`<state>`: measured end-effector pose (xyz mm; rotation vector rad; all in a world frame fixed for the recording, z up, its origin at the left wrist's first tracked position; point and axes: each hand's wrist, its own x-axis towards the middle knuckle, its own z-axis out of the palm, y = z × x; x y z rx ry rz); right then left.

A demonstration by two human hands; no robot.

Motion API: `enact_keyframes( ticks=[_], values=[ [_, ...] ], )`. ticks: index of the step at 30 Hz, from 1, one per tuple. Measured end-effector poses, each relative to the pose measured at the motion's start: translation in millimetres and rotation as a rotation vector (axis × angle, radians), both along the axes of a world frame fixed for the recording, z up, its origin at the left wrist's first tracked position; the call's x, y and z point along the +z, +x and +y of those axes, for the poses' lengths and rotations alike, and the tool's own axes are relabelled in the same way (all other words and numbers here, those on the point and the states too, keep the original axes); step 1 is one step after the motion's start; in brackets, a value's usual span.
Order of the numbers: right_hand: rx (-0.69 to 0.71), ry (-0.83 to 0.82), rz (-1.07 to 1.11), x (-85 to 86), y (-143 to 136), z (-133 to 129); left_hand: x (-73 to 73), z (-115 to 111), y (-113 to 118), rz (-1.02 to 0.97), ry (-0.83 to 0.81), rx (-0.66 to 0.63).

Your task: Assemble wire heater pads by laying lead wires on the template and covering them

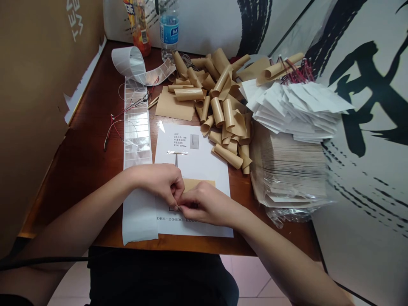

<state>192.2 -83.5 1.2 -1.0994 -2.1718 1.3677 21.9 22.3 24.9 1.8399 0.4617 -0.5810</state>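
My left hand (161,182) and my right hand (208,204) meet over a printed white sheet (210,161), their fingertips pinched together and almost touching. Whatever lies between the fingertips is too small or hidden to make out. A piece of brown kraft paper (204,183) shows just behind my right hand, mostly covered by it. Above my left hand, a narrow shiny strip (177,152) with a grey stem crosses the sheet. Printed lettering shows below the fingers. Left of the sheet runs a long strip of clear labels (137,140), its far end curled up.
Rolled brown papers (219,108) are heaped at the back, beside flat brown sheets (175,104). White packets (293,102) with red wires top a tall paper stack (290,170) on the right. Loose wires (111,123) cross the label strip. Two bottles (169,32) stand behind.
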Motion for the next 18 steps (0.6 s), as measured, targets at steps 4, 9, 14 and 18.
enact_keyframes(
  ticks=[4, 9, 14, 18],
  values=[
    [0.002, 0.007, -0.007, -1.5, -0.4, -0.2, -0.3, -0.1, 0.2, 0.003, -0.002, -0.002],
    [0.011, 0.005, 0.005, -1.6, -0.1, -0.7, -0.8, 0.4, -1.0, -0.004, 0.007, -0.006],
    [0.019, -0.002, -0.007, 0.3, -0.6, 0.4, -0.3, 1.8, -1.1, -0.007, 0.010, -0.002],
    [0.004, -0.014, -0.032, 0.5, -1.3, 0.2, -0.6, 1.8, -0.8, -0.006, 0.005, 0.002]
  ],
)
